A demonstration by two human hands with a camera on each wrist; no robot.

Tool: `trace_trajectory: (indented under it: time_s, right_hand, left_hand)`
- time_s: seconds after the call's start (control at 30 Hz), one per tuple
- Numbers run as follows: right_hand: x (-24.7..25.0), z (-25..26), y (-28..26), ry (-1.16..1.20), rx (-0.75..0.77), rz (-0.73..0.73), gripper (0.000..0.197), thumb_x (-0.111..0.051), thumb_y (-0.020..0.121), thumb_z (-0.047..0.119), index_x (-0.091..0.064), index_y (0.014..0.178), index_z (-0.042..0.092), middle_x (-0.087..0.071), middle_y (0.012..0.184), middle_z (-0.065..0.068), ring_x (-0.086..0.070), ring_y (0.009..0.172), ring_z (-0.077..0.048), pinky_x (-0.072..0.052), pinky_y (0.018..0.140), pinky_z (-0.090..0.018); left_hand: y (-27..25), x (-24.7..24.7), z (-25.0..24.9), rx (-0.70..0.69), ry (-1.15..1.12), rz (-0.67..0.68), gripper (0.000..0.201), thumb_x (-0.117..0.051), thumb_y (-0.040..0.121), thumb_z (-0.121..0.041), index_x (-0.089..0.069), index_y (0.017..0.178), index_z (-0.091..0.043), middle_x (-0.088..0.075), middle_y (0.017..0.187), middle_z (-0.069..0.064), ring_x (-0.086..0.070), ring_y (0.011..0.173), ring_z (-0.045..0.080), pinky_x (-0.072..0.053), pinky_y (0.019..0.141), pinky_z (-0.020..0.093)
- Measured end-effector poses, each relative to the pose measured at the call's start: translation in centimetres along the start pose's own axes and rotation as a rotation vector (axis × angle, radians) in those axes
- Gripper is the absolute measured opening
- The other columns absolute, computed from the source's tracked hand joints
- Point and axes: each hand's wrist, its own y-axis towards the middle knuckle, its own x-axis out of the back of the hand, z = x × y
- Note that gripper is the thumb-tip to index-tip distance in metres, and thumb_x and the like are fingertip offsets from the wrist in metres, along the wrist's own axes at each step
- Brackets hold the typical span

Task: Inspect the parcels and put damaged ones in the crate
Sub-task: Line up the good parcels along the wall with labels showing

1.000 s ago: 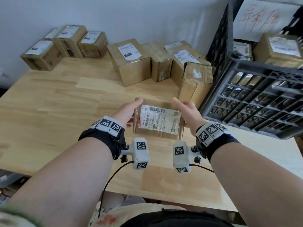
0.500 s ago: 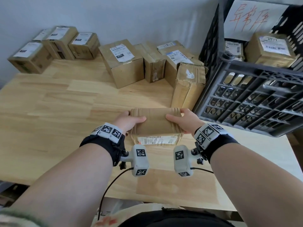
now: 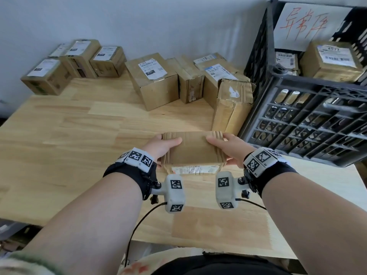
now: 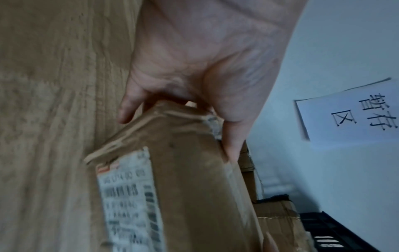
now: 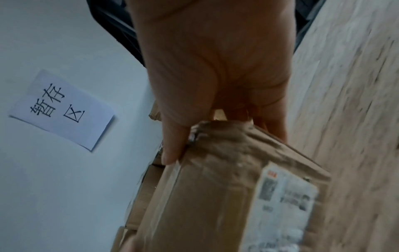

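Observation:
Both my hands hold a small brown cardboard parcel above the table's near middle. My left hand grips its left end, thumb on top. My right hand grips its right end the same way. The plain taped face is up; the white shipping label faces me on the near side. In the left wrist view the parcel shows its label and creased tape at the corner. In the right wrist view the parcel is blurred. The black plastic crate stands at the right and holds parcels.
Several cardboard parcels line the wall at the back of the wooden table. A crumpled, dented box leans beside the crate. A white paper sign with red writing hangs on the crate's rear wall. Another sign is on the wall.
I have turned the parcel towards me: its label faced up a second ago and now faces me on the near side, with the plain face on top. My thumbs now lie over that top face.

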Motion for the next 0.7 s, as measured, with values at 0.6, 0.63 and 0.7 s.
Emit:
trace_trajectory:
  time_s: [0.6,0.63,0.7]
  right_hand:
    - [-0.7,-1.5,1.4,-0.050,-0.030,-0.088,0.069,-0.079,0.080,0.032,-0.043,0.138,0.020,-0.058,0.122,-0.006,-0.063,0.105,-0.024,-0.057,0.088,-0.045]
    - [-0.7,-1.4,1.5,-0.060,-0.029,-0.085,0.069,-0.079,0.080,0.032,-0.043,0.138,0.020,-0.058,0.124,-0.006,-0.063,0.105,-0.024,-0.058,0.088,-0.045]
    - [-0.7,-1.4,1.6,-0.060,-0.030,-0.077,0.063,-0.078,0.082,0.031,-0.047,0.135,0.017,-0.061,0.121,-0.006,-0.064,0.105,-0.023,-0.057,0.089,-0.043]
  left_hand:
    - [1.0,-0.6,1.5,0.026,-0.015,-0.057,0.025,-0.074,0.084,-0.025,-0.058,0.102,-0.020,-0.065,0.100,0.005,-0.062,0.093,0.025,-0.055,0.085,0.053]
    - [1.1,-0.6,1.5,0.017,0.002,-0.062,0.025,-0.074,0.084,-0.025,-0.058,0.101,-0.020,-0.065,0.100,0.004,-0.062,0.093,0.025,-0.054,0.085,0.053]
    - [1.1,-0.6,1.5,0.006,0.035,-0.072,0.030,-0.075,0.082,-0.027,-0.059,0.107,-0.019,-0.065,0.106,0.003,-0.062,0.098,0.025,-0.053,0.088,0.053]
